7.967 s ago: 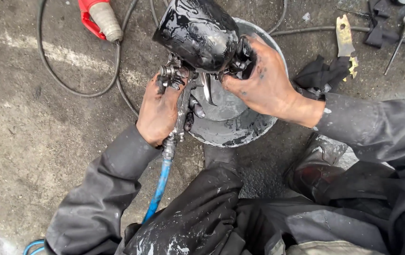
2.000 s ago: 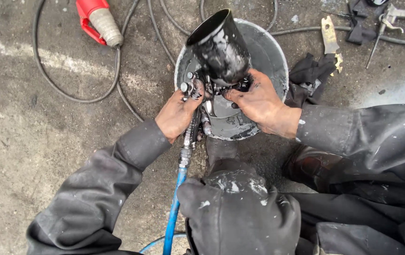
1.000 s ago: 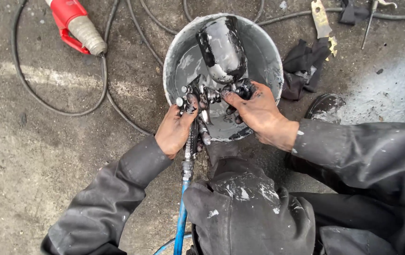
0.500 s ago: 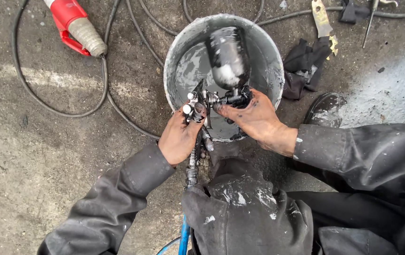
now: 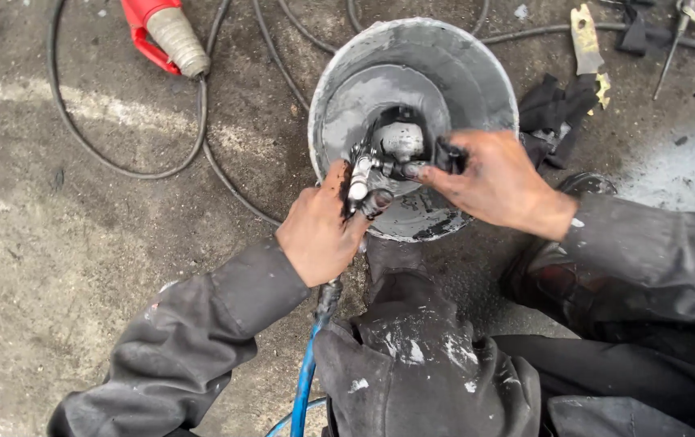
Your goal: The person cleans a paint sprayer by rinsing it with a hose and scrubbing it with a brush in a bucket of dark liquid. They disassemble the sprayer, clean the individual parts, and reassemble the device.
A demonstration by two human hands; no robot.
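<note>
A paint-blackened spray gun [image 5: 376, 166] is held over a grey metal bucket [image 5: 489, 77] on the concrete floor. My left hand [image 5: 319, 231] grips the gun's handle from below, where a blue air hose [image 5: 305, 380] joins it. My right hand [image 5: 493, 178] holds the gun's front end near the nozzle with its fingers closed on it. The gun's cup points down into the bucket and only its pale end shows. Both hands are smeared with dark paint.
A red plug with a grey collar [image 5: 161, 32] and black cables [image 5: 112, 162] lie at the upper left. A dark rag [image 5: 554, 109], a yellowed scraper [image 5: 586, 36] and a thin tool [image 5: 675, 40] lie at the upper right. My knees are at the bottom.
The spray gun has been tipped over from cup-up to cup pointing down into the bucket. Both hands have kept their grip and moved lower over the bucket.
</note>
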